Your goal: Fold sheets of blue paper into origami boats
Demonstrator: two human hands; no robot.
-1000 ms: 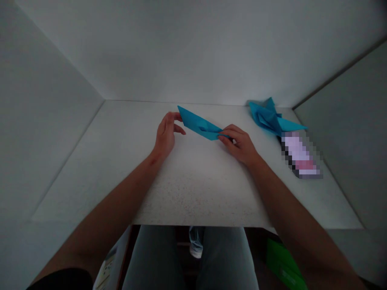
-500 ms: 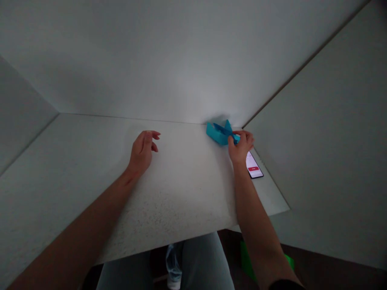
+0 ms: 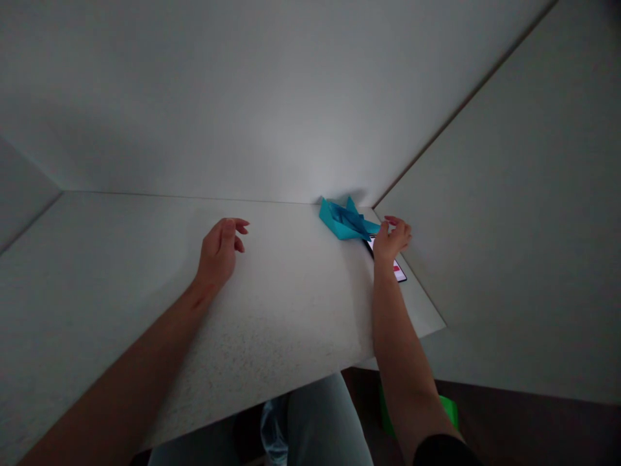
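A pile of blue folded paper shapes (image 3: 345, 221) lies at the back right corner of the white table (image 3: 291, 310). My right hand (image 3: 392, 238) hovers just right of the pile, its fingers loosely curled and apart, with nothing in them. It partly covers a phone (image 3: 398, 270) with a lit screen that lies flat on the table. My left hand (image 3: 220, 249) rests on the table's middle, fingers loosely bent, holding nothing, well away from the paper.
White walls close the table in at the back, the left and the right. My legs in light trousers show under the front edge, with a green object (image 3: 449, 408) on the floor to the right.
My right hand carried the long blue folded paper from the table's middle to the pile at the back right and let it go. My left hand released it and stayed put. The view swung right.
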